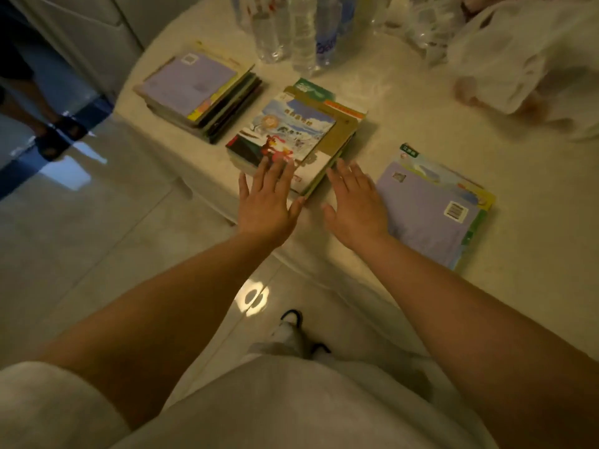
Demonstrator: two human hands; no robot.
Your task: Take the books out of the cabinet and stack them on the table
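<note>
Three stacks of thin picture books lie on the pale round table [405, 102]. The left stack [197, 92] has a purple back cover on top. The middle stack [298, 131] shows a snowy cartoon cover. The right stack [434, 209] also lies purple back up, with a barcode. My left hand [265, 202] is flat, its fingertips on the near edge of the middle stack. My right hand [356, 205] is flat with straight fingers between the middle and right stacks, beside the middle stack's right edge. Neither hand holds anything. No cabinet interior is in view.
Several clear water bottles [291, 30] stand at the back of the table. Crumpled plastic and a person in white [531, 59] are at the back right. Another person's sandalled feet [58, 134] stand on the glossy floor at the left. A pale cabinet front [81, 34] is behind.
</note>
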